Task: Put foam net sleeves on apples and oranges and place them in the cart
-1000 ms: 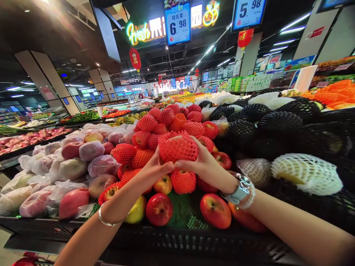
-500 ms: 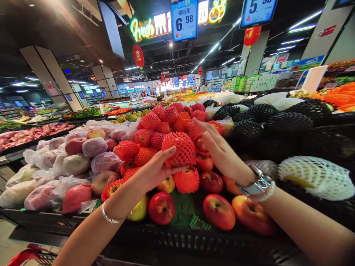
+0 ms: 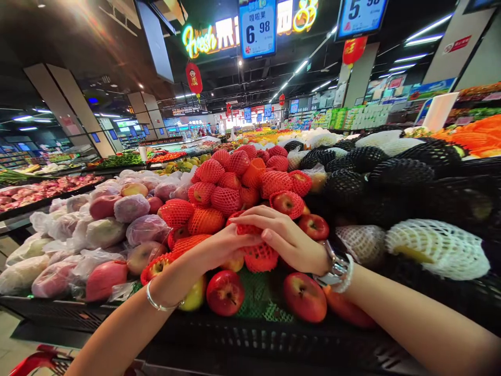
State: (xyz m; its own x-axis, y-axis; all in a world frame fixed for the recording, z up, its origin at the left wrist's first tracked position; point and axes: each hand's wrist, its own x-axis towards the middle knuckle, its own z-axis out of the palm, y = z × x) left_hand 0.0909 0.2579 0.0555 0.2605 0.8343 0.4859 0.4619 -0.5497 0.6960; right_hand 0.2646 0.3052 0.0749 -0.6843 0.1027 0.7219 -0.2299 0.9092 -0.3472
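An apple in a red foam net (image 3: 246, 228) sits between my two hands, mostly hidden by them. My left hand (image 3: 221, 246) grips it from the left and below. Over its top and right side curves my right hand (image 3: 287, 236), its fingers reaching across to my left hand. Directly beneath is another apple in a red net (image 3: 261, 257). Bare red apples lie nearer the front, one on the left (image 3: 225, 292) and one on the right (image 3: 305, 296). Behind my hands rises a pile of red-netted apples (image 3: 226, 199).
Plastic-wrapped fruit (image 3: 105, 232) fills the left side of the display. Fruit in black nets (image 3: 344, 185) and a fruit in a white net (image 3: 438, 248) lie to the right. The black crate edge (image 3: 250, 334) runs along the front. A red basket handle (image 3: 35, 360) shows at lower left.
My right hand has come down and left onto the netted apple, which it stood apart from before. The apple in my left hand now sits slightly lower and is mostly covered.
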